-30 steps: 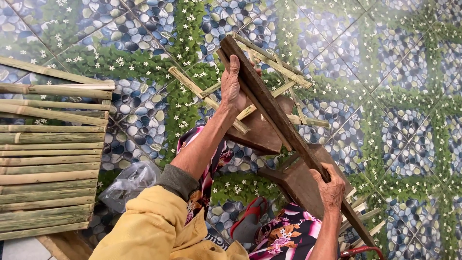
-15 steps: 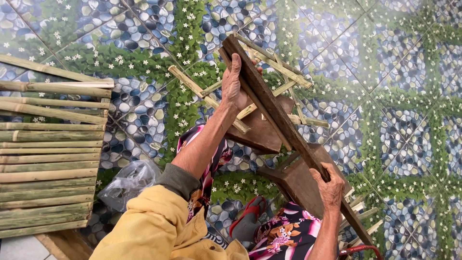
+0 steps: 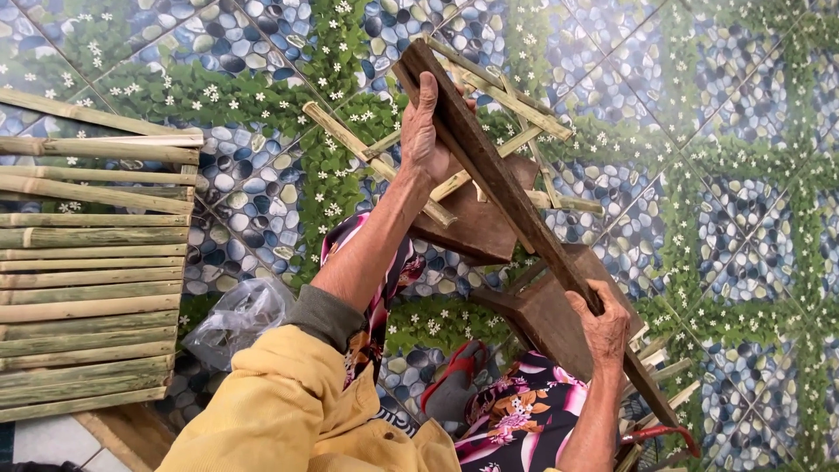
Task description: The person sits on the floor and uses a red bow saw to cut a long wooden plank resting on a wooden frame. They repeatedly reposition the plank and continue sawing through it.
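A matt, rough dark wooden plank [image 3: 498, 179] lies over pale split-bamboo sticks [image 3: 516, 100] above glossy tiles [image 3: 743, 105].

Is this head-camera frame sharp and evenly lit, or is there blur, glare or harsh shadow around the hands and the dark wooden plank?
Head view: soft, even daylight, no glare and no hard shadows on the tiled floor. Left hand, right hand and dark wooden plank are sharp, with no motion blur. The bamboo slats at the left edge look slightly stretched by the wide lens.

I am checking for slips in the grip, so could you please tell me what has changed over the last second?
Nothing visibly changed: the left hand and right hand grip the long dark brown wooden plank at the same places, slanted above the pale bamboo strip frame.
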